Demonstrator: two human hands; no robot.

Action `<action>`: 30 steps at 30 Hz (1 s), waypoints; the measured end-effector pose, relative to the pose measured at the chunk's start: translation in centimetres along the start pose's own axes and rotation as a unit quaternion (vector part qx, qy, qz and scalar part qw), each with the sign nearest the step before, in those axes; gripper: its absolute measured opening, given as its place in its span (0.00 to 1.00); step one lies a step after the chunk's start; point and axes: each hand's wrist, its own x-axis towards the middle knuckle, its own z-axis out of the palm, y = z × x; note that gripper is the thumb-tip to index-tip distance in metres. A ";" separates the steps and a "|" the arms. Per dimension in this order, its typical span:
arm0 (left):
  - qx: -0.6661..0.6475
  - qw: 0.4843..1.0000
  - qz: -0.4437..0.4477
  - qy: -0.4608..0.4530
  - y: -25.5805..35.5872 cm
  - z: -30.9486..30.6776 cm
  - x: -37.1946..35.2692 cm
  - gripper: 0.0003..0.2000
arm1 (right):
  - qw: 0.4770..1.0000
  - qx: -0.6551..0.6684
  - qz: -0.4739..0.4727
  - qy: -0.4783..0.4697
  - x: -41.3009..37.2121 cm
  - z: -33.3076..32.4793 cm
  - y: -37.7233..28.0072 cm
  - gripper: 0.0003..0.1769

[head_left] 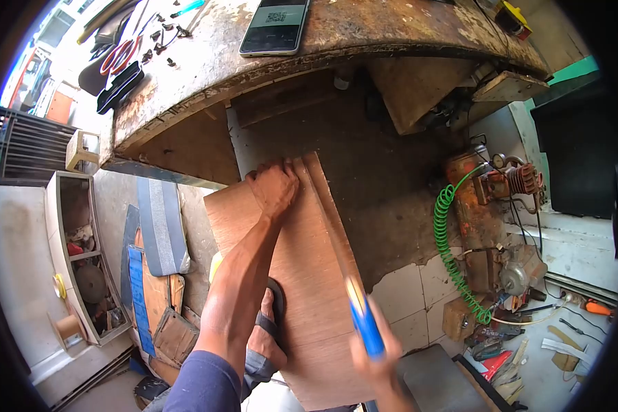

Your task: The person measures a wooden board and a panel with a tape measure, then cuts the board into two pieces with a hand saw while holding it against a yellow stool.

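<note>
Below the front edge of the bench: brown plywood sheets (pixel 309 275) stand on the floor and lean back under the rusty, paint-flaked bench (pixel 213 75). Their long axis runs from the top edge by the bench down toward the person.
Left hand (pixel 273 187): right up on the sheets' top edge, fingers bent over it and gripping. It's the hand nearer the top corner.
Right hand (pixel 381 364): low, at the sheets' near right edge, fingers closed round a blue-handled tool (pixel 364 319) with a yellowish tip. It's blurred, so I cannot tell what kind.
Tool line: it points up along the right long edge, toward the left hand.
Foot: a sandalled foot (pixel 268 336) sits at the sheets' lower left side.
Bench top: a black smartphone (pixel 275 27) lies near the front edge.
Right of the sheets: a green coiled hose (pixel 450 254) hangs beside an orange compressor (pixel 477 199).
</note>
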 end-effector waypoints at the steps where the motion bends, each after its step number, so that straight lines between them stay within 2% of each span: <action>1: 0.003 1.000 -0.007 -0.008 0.3 -0.2 0.5 0.18 | 1.000 0.023 0.016 0.008 -4.2 -2.2 -0.7 0.33; 3: 0.005 0.999 -0.024 -0.029 0.1 0.1 -0.3 0.18 | 0.998 0.039 0.043 0.006 -7.2 -3.8 -1.5 0.30; 5: 0.005 1.000 -0.008 0.000 0.4 0.0 -0.1 0.17 | 0.999 -0.032 0.010 0.003 -4.9 -3.2 -1.9 0.30; 8: 0.007 0.999 0.008 0.036 0.1 0.0 -0.1 0.18 | 0.998 0.027 0.047 0.008 3.6 2.3 1.3 0.35; 11: -0.008 1.000 -0.015 0.016 0.2 0.0 -0.1 0.18 | 0.997 0.011 0.072 -0.018 -1.0 -0.2 1.3 0.36; 12: -0.007 1.000 -0.016 0.015 0.1 0.2 0.3 0.18 | 0.999 -0.034 0.018 -0.003 -5.2 -2.5 1.6 0.35; 17: 0.027 0.998 0.005 0.048 -0.2 1.1 0.0 0.18 | 0.997 -0.074 -0.009 -0.008 -5.0 -3.8 -0.7 0.35; 19: 0.016 0.999 0.005 0.046 -0.3 0.7 0.2 0.18 | 0.999 0.003 0.042 -0.005 1.0 0.6 1.2 0.35; 20: 0.009 0.999 0.004 0.038 -0.3 0.5 0.0 0.18 | 0.999 0.005 0.040 -0.005 0.9 0.7 1.3 0.35; 22: 0.007 1.000 -0.009 0.029 0.2 0.6 -0.5 0.18 | 0.998 0.007 0.054 -0.011 0.1 0.4 1.3 0.35; 24: 0.009 0.999 -0.021 0.035 0.3 0.2 0.9 0.18 | 0.998 -0.053 0.030 -0.022 -6.8 -4.3 0.6 0.36; 25: 0.016 0.999 -0.013 0.037 0.2 0.5 0.9 0.18 | 0.999 -0.012 0.018 -0.032 -10.5 -6.0 -0.1 0.33; 26: 0.022 0.999 -0.009 0.035 -0.2 0.8 0.0 0.18 | 0.999 0.025 0.011 -0.044 -12.0 -7.1 -1.6 0.33; 28: 0.011 1.000 -0.013 0.020 -0.2 0.6 -0.2 0.18 | 0.999 -0.010 0.019 -0.024 -8.7 -5.5 0.0 0.33; 29: 0.000 1.000 -0.013 0.008 0.0 0.4 0.0 0.19 | 0.999 -0.043 0.026 0.000 -5.7 -3.9 0.6 0.36; 30: -0.002 1.000 -0.012 0.013 0.0 0.0 0.1 0.19 | 0.998 -0.016 0.055 -0.003 -1.6 -1.3 1.3 0.35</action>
